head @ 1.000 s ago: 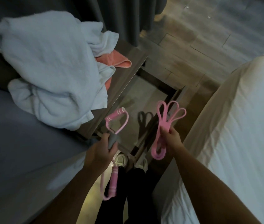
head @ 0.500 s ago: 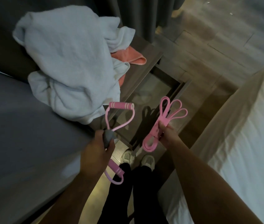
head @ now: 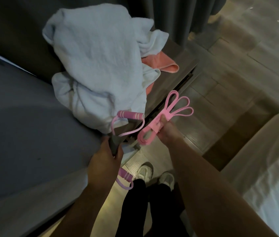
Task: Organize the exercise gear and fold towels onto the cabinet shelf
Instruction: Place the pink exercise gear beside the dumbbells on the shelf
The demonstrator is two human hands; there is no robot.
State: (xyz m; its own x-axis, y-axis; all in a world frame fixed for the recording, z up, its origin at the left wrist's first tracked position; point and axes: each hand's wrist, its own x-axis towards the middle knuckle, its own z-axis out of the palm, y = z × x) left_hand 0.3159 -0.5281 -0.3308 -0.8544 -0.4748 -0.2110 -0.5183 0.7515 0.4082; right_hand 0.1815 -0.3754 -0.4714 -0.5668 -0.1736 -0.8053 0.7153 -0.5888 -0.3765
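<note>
Our left hand (head: 104,161) grips the expander (head: 130,115); our right hand (head: 168,135) grips the band (head: 149,132). Both have moved nearer the towels (head: 97,65) ahead; stowing remains.

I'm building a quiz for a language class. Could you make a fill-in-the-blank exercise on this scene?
1. The left hand grips the pink tube exerciser by its ____ middle piece.
2. The right hand holds a folded resistance band whose colour is ____.
3. The salmon towel lies partly ____ the white towel.

Missing words: grey; pink; under
</note>
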